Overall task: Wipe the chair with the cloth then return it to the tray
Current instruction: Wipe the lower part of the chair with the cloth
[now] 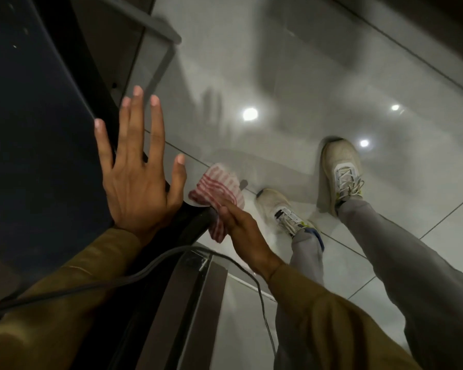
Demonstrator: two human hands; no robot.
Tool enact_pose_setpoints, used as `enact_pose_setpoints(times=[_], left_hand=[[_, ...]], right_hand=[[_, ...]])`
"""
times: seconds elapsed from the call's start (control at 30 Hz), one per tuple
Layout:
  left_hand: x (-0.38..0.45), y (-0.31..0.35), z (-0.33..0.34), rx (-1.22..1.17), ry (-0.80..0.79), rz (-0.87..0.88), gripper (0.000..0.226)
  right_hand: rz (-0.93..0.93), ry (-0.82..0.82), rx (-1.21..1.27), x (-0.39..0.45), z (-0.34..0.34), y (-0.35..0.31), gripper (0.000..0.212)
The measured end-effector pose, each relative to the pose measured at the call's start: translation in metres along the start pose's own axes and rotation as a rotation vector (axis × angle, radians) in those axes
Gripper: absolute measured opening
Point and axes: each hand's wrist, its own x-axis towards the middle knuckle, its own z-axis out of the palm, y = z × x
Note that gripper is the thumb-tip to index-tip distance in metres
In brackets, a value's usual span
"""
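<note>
A dark chair (38, 134) fills the left of the head view, with a black frame along its right edge. My left hand (137, 172) lies flat on that edge, fingers spread, holding nothing. My right hand (241, 231) grips a red-and-white striped cloth (219, 193) and presses it against the chair's black frame near the lower corner. No tray is in view.
Glossy grey floor tiles (292, 102) spread to the right, reflecting ceiling lights. My two feet in pale sneakers (340, 172) stand just right of the chair. A thin dark cable (112, 281) crosses my arms. A grey metal frame (193, 303) stands below the chair.
</note>
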Motion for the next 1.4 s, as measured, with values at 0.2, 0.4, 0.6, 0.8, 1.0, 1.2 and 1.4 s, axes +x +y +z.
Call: enact_pose_setpoints(times=[0.2, 0.4, 0.6, 0.8, 1.0, 1.2, 1.4], left_hand=[[-0.002, 0.002, 0.003, -0.001, 0.049, -0.017, 0.076], [-0.002, 0.000, 0.006, 0.011, 0.069, -0.009, 0.077], [-0.002, 0.000, 0.003, 0.015, 0.026, -0.025, 0.079], [-0.001, -0.001, 0.002, -0.002, 0.012, -0.010, 0.079], [-0.002, 0.003, 0.004, -0.021, 0.065, -0.013, 0.079], [-0.002, 0.002, 0.003, -0.026, 0.062, -0.006, 0.078], [-0.001, 0.003, -0.004, -0.013, 0.005, -0.006, 0.077]], right_hand=[[0.067, 0.004, -0.081, 0.046, -0.019, 0.022, 0.044], [0.184, 0.052, 0.007, 0.076, -0.021, 0.014, 0.049], [0.062, 0.032, -0.011, -0.001, 0.002, -0.008, 0.043], [-0.019, 0.033, 0.000, 0.000, 0.003, -0.003, 0.033], [0.026, 0.042, 0.013, 0.054, -0.016, 0.031, 0.039], [0.154, 0.119, 0.109, 0.097, -0.023, 0.033, 0.045], [0.059, 0.082, 0.145, 0.019, -0.003, 0.009, 0.042]])
